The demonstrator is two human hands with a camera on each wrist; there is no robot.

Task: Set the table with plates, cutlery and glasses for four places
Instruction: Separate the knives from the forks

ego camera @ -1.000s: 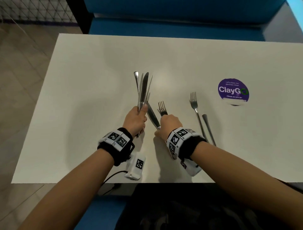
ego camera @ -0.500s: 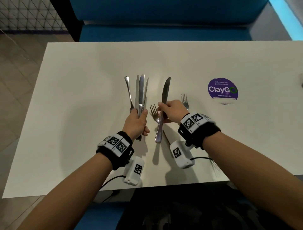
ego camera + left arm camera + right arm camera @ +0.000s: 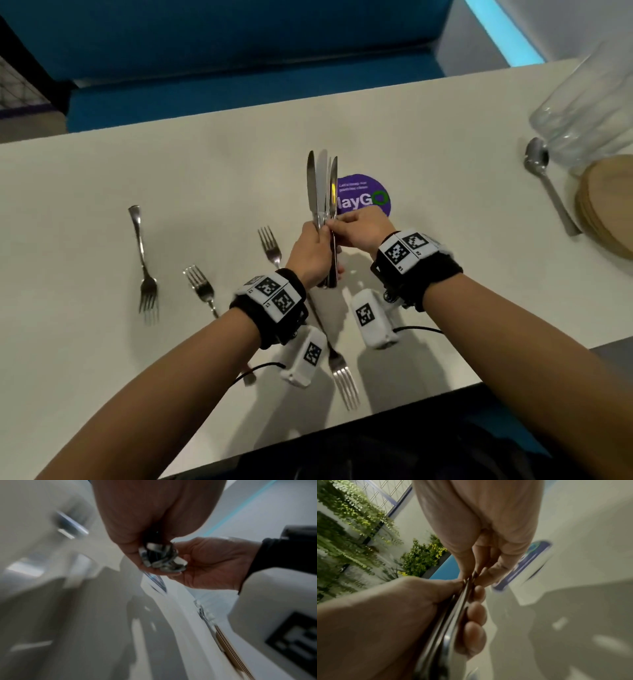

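- A white table runs across the head view, with a blue bench beyond its far edge and the person's dark lap at its near edge.
- A round purple sticker sits on the tabletop; everything below is placed from it.
- Just on the near side of the sticker, the left hand is closed round the handles of a bundle of knives, held upright with the blades overlapping the sticker's left edge.
- The right hand meets the bundle from the right and pinches it between thumb and fingertips, just above the left hand's grip.
- In the left wrist view the handle ends stick out below the left fist.
- Left of the sticker and nearer the person, three forks lie flat and apart: one far left, tines toward the near edge; one between; one just beside the left hand, its handle hidden behind the hand.
- A fourth fork lies close to the near edge, under the wrists, tines toward that edge.
- Well right of the sticker, a spoon lies just beside a stack of tan plates cut off by the picture's right side, with blurred clear glasses behind them.
- Bare tabletop stretches between sticker and spoon, and from the sticker to the far edge.
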